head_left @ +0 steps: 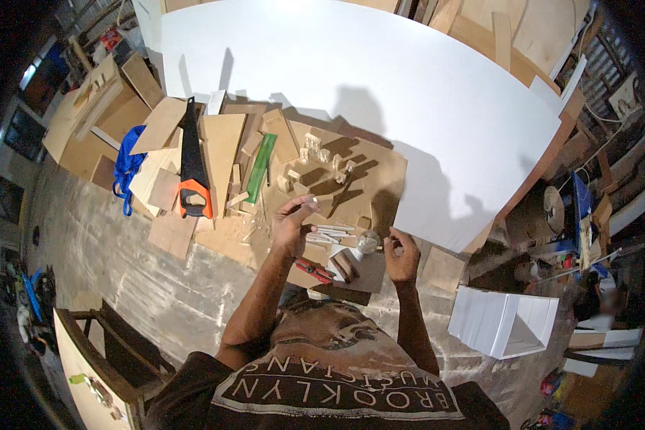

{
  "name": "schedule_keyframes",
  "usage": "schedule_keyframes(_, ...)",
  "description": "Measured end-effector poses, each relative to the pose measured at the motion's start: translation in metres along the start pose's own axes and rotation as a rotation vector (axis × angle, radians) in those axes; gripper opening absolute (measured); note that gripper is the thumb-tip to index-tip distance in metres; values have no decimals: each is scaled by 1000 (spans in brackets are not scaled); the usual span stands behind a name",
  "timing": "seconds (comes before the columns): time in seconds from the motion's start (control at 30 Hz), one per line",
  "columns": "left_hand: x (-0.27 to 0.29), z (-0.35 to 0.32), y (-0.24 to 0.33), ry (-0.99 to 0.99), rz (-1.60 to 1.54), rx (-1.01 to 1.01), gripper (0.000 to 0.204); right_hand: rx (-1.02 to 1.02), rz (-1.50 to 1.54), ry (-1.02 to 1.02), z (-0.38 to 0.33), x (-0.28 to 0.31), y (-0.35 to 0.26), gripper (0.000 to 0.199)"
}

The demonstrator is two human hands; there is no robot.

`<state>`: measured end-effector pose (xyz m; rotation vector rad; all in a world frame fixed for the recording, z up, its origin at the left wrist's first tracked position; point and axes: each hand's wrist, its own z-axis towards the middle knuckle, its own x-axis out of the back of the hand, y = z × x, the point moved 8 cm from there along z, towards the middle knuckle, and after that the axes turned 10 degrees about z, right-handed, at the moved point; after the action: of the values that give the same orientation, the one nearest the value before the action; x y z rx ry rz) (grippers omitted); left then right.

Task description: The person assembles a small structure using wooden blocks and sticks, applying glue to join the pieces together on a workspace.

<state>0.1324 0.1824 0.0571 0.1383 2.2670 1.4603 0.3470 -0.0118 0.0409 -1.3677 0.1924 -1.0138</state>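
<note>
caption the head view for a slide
Bare left hand and right hand at a flat brown board bearing small pale wooden pieces, near an orange-handled black handsaw.

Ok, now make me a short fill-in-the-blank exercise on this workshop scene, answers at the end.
1. The handle of the black-bladed saw is mainly ____.
2. The brightly coloured flat strip right of the saw is ____.
3. The open white box is to the person's ____.
4. The thin sticks beside the left hand are ____.

Missing words: orange; green; right; white.

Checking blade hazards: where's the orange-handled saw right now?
In the head view, the saw lies among wood pieces, left of the green strip and the left hand.
</note>
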Motion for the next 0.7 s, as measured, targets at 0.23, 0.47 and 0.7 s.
schedule_keyframes(0.23,7,32,4,72,52,4,17,13,38,69,-10,22,37,25)
schedule_keyframes(0.47,14,70,6,205,216,-103,17,-111,-65,50,-22,35,67,25)
schedule_keyframes(0.7,-4,89,16,201,395,-90,17,-101,-39,73,-21,40,77,23)
